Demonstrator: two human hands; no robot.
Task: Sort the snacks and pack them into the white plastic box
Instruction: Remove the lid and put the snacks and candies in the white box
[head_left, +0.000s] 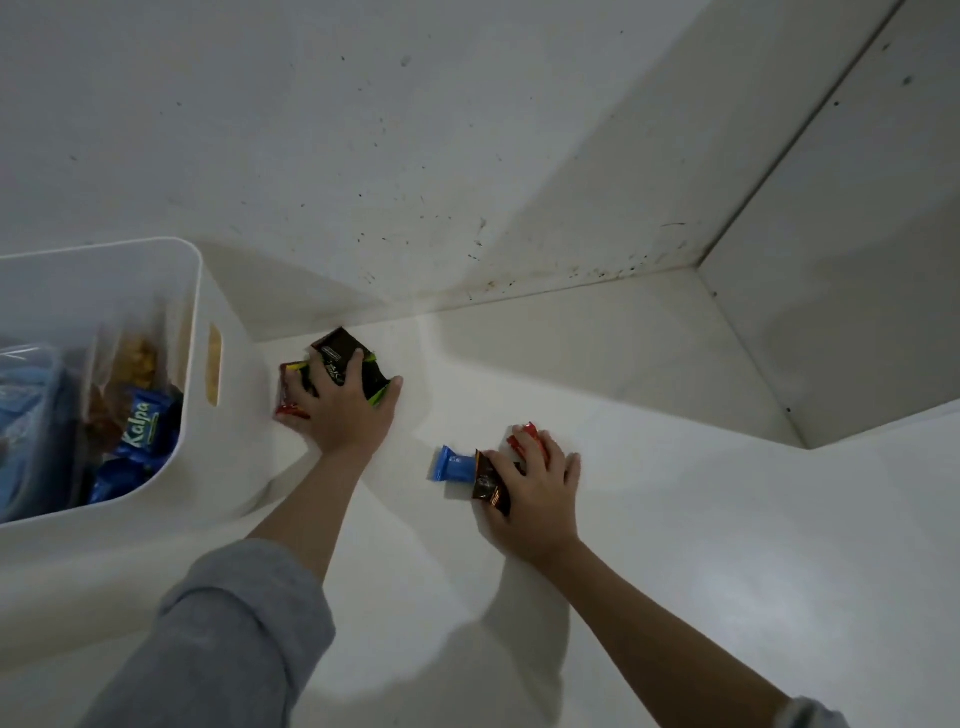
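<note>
The white plastic box (195, 312) stands at the left and holds blue Kalpa packets (143, 426), a yellowish snack bag (132, 364) and a blue pack. Just right of it, my left hand (348, 410) presses down on black snack packets (340, 353) and a red packet (288, 395) lying on the white surface. Farther right, my right hand (535, 483) covers a brown packet (488, 483) and a red packet (527, 441). A blue packet (449, 464) lies beside them, untouched. Fingers of both hands curl over the packets.
The white surface ends at a stained white wall (415, 182) behind the snacks. A white panel (841, 260) juts out at the right, forming a corner. A grey sleeve (223, 639) covers my left forearm.
</note>
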